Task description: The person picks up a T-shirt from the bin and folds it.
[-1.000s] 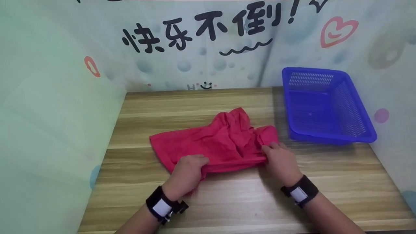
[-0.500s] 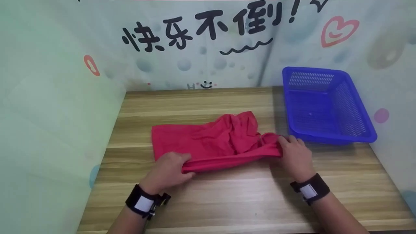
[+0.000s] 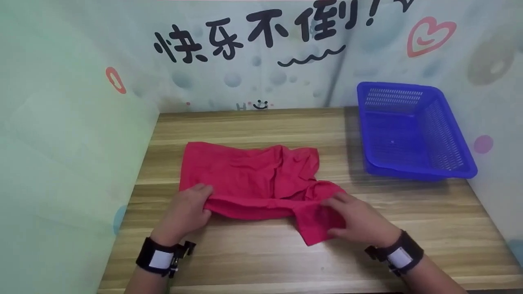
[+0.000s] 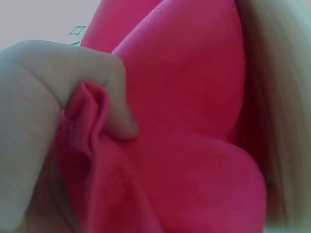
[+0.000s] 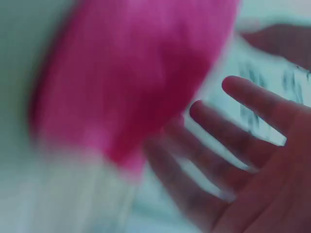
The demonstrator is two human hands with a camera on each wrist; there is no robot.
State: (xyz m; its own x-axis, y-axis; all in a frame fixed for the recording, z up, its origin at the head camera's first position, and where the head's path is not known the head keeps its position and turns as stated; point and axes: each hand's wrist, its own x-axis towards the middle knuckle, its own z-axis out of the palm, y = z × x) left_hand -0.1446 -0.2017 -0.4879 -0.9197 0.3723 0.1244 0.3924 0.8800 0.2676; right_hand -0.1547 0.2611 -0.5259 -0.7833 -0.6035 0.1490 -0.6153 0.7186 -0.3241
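A red T-shirt (image 3: 241,171) lies partly folded on the wooden table, its straight hem end toward the left. At its near left corner my left hand (image 3: 182,212) grips the edge; in the left wrist view a bunched fold of the fabric (image 4: 90,116) is caught between thumb and curled index finger. A sleeve-like flap (image 3: 316,224) hangs toward me at the near right. Beside and partly over that flap is my right hand (image 3: 359,218). The right wrist view shows its fingers (image 5: 243,136) spread and relaxed, close to the blurred cloth, gripping nothing.
A blue plastic basket (image 3: 400,139) with slotted walls stands at the back right of the table. Printed fabric walls (image 3: 253,81) enclose the back and both sides. Bare wood (image 3: 261,261) shows in front of the shirt.
Both hands pulled the near edge taut, the left moving left and the right first rightward, then back. The shirt's left end turned straighter. My right hand has released the cloth, and the flap dropped nearer.
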